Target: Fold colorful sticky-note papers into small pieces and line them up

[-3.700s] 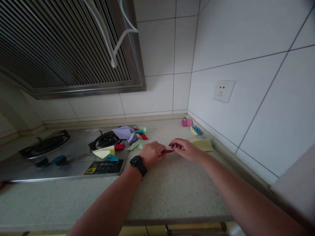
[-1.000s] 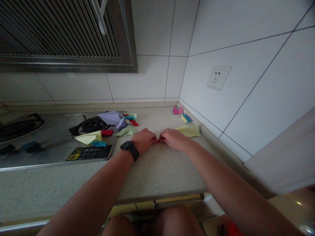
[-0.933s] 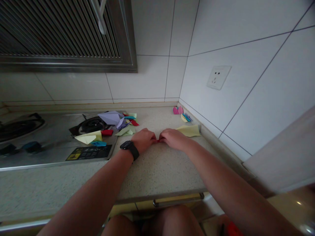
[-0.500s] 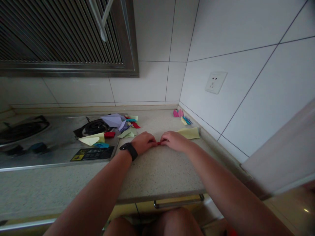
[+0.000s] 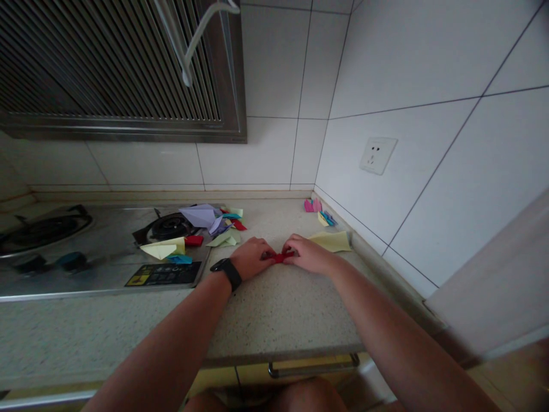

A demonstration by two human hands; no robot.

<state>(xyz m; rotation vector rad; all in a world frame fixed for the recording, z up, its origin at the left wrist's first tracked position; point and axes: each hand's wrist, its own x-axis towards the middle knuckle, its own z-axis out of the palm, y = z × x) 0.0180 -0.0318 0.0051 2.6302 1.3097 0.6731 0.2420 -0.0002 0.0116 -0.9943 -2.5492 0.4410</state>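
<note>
A shiny metal bar handle (image 5: 313, 371) sits just below the front edge of the desk (image 5: 295, 315), whose smooth stone top is finely speckled. Around the middle of that top lies a small, narrow piece of folded red paper (image 5: 279, 258). The left hand (image 5: 252, 258), with a black square-faced watch (image 5: 231, 273) at its wrist, pinches the left end in its fingers; the right hand (image 5: 311, 253) pinches the right end the same way. Just beyond the right hand, near the desk's right edge, a creased yellow sheet (image 5: 333, 242) lies nearly flat. To the left, on the brushed-steel cooktop (image 5: 103, 240), rest a pale yellow folded paper (image 5: 163, 248) and, farther back, a pointed lavender paper plane (image 5: 199, 216). Pink folded paper (image 5: 313, 205) sits in the desk's far right corner, below glossy white tiles (image 5: 270, 149).
</note>
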